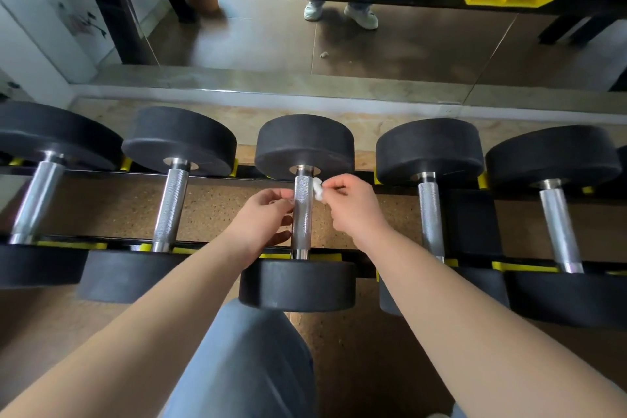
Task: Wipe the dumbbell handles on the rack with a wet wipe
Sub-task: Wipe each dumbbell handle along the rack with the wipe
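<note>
Wipe pinched in right hand, pressed on middle handle near its far end. Curled fingers of left hand touch handle's left side; can't tell if gripping.

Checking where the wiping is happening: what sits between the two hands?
In the head view, the middle dumbbell's handle runs between the left hand and the right hand, which pinches the white wipe against it.

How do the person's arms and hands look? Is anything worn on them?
The left forearm and right forearm are bare, with no sleeves in view. The left hand and right hand wear no gloves; no rings, watch or bracelet show.
</note>
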{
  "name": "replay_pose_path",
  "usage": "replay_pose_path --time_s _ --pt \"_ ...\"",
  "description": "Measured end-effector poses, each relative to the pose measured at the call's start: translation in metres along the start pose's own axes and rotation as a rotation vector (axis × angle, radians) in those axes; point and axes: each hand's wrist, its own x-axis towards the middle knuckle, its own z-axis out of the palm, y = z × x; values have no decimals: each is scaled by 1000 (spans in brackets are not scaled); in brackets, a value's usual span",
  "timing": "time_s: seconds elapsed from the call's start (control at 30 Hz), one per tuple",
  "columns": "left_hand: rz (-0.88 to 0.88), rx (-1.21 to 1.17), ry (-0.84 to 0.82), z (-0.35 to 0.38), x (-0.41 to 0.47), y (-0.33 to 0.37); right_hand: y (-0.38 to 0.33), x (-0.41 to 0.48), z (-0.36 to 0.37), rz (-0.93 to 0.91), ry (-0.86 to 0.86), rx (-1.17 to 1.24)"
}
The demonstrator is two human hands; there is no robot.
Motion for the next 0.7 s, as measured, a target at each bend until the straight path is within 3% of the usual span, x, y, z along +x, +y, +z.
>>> replay_pose_path --time_s 0.23,0.43,0.5,0.6,0.7 --pt "2 -12 4 0 5 -3 -4 2 -5 99 -184 131" --pt "-8 -3 18 1 6 -2 -4 6 5 126 -123 135" --pt "-8 -1 25 1 5 -2 -6 1 2 185 -270 60" --pt "-8 -10 23 2 4 -2 -9 -7 -12 356 -642 -188" --pt "-10 11 33 1 6 -2 -14 3 -19 511 -654 -73"
